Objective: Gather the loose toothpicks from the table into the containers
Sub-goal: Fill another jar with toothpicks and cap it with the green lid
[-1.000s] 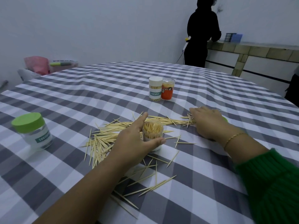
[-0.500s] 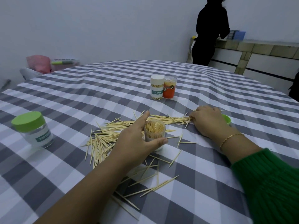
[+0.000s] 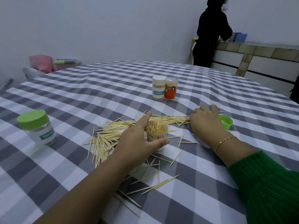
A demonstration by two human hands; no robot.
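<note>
Left hand (image 3: 139, 143) grips open jar (image 3: 156, 134); right hand (image 3: 206, 122) presses toothpicks (image 3: 169, 118).

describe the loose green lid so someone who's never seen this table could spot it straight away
On the grey-and-white checked table, look to the right side, just past the right hand. The loose green lid lies there open side up, on its own. The other green cap is screwed onto a jar far left.

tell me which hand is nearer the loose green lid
Right. The right hand lies just beside the loose green lid; the left hand grips the open toothpick container, farther away.
</note>
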